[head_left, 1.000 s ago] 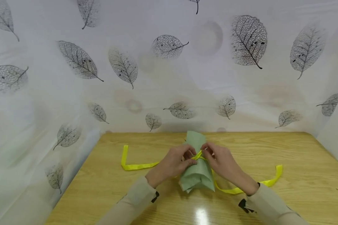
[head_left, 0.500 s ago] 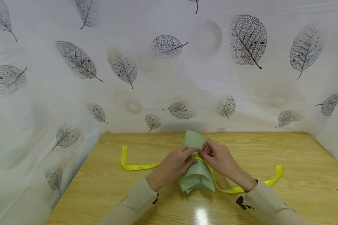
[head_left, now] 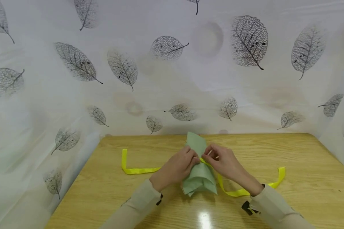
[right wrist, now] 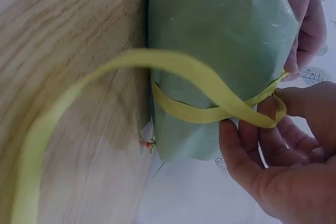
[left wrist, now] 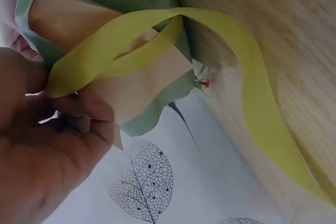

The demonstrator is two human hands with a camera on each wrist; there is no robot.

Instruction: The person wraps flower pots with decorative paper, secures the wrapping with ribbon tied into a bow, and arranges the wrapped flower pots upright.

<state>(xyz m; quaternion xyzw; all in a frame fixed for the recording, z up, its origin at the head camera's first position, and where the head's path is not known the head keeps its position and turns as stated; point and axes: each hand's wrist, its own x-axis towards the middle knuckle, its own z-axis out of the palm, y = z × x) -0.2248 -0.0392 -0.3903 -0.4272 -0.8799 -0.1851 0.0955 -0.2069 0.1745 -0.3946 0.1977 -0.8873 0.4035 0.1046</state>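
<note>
A bundle wrapped in green paper (head_left: 202,178) lies on the table, its inner side peach-coloured in the left wrist view. Bits of red and green plant (right wrist: 149,144) poke out at its far end. A yellow ribbon (right wrist: 191,113) runs round the bundle's middle. My left hand (head_left: 176,165) pinches the ribbon on the left side of the bundle; in the left wrist view the ribbon (left wrist: 84,66) loops from between thumb and fingers. On the other side, my right hand (head_left: 225,162) pinches the ribbon between thumb and fingers, close to the paper. The crossing itself is partly hidden by fingers.
One ribbon tail (head_left: 137,170) stretches left over the wooden table (head_left: 309,190), and the other tail (head_left: 278,181) curves off to the right. A white leaf-patterned cloth (head_left: 172,79) hangs behind the table and along its sides.
The yellow ends that stuck up between the fingers are now hidden or drawn down. My left fingers have curled further and pulled slightly back from the right hand.
</note>
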